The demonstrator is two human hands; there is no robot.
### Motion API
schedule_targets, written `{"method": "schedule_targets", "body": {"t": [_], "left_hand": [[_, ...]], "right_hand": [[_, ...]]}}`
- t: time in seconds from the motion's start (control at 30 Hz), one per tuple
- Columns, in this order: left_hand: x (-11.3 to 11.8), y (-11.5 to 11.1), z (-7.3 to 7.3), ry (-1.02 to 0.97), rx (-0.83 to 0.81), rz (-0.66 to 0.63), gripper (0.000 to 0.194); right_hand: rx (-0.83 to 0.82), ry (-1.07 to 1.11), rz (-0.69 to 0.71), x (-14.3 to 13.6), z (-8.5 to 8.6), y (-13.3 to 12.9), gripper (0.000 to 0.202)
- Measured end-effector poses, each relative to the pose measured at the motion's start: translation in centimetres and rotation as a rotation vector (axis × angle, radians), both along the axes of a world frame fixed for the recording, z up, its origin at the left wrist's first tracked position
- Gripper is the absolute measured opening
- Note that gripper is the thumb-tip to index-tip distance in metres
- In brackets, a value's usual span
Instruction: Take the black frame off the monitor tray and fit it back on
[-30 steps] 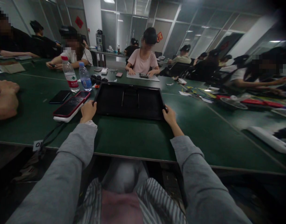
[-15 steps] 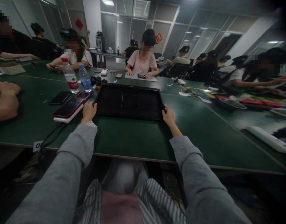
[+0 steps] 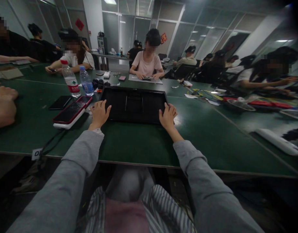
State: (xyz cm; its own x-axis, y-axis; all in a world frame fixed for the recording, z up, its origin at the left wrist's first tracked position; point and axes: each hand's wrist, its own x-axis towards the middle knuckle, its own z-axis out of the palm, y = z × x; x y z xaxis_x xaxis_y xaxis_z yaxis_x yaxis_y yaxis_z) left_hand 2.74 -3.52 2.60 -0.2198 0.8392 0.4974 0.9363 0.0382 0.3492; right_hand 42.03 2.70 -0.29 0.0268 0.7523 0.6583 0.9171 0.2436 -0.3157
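Looks like smooth plastic on the tray (image 3: pixel 134 108), gloss on the counter (image 3: pixel 139 142) beneath it, matt cloth on sleeves (image 3: pixel 78 155) near it.

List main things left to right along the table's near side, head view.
Co-worker's arm, red-rimmed phone, left hand, black tray-like panel, right hand, long white object.
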Motion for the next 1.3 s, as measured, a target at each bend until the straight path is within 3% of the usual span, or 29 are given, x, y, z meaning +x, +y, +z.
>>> {"method": "schedule_targets", "body": {"t": [0.1,0.23,0.47,0.6,0.7,0.8,0.9,1.1,1.3], "left_hand": [[0.6,0.2,-0.6,0.037,-0.04,-0.066,0.057],[1.0,0.5,-1.2,0.078,-0.086,-0.081,0.056],[1.1,0.0,-0.4,0.058,-0.037,-0.087,0.048],[-1.7,0.9,-0.8,-0.077,0.038,0.126,0.051],[-4.5,2.0,-1.4,-0.212,-0.041,0.231,0.059],[-6.3,2.8,-1.8,-0.362,-0.149,0.177,0.05],[-7.0,3.2,-2.0,-0.421,-0.14,0.129,0.044],[-8.3,3.7,-2.4,-0.511,-0.128,0.137,0.048],[-9.2,4.1,-3.0,-0.556,-0.146,0.105,0.048]], "right_hand": [[-0.038,-0.092,0.097,-1.5,-0.5,-0.2,0.057],[-0.079,-0.126,0.117,-2.1,-0.9,-0.2,0.054],[-0.061,-0.078,0.116,-1.8,-0.1,-0.7,0.055],[-0.035,0.068,-0.032,0.6,0.3,0.3,0.059],[-0.086,0.292,-0.116,3.4,-0.1,2.0,0.062],[-0.251,0.51,0.016,5.6,-0.9,3.7,0.06],[-0.346,0.622,0.14,6.4,-1.6,4.7,0.054],[-0.459,0.699,0.111,7.5,-2.4,4.9,0.057],[-0.534,0.598,0.16,10.7,-1.8,4.2,0.04]]}}
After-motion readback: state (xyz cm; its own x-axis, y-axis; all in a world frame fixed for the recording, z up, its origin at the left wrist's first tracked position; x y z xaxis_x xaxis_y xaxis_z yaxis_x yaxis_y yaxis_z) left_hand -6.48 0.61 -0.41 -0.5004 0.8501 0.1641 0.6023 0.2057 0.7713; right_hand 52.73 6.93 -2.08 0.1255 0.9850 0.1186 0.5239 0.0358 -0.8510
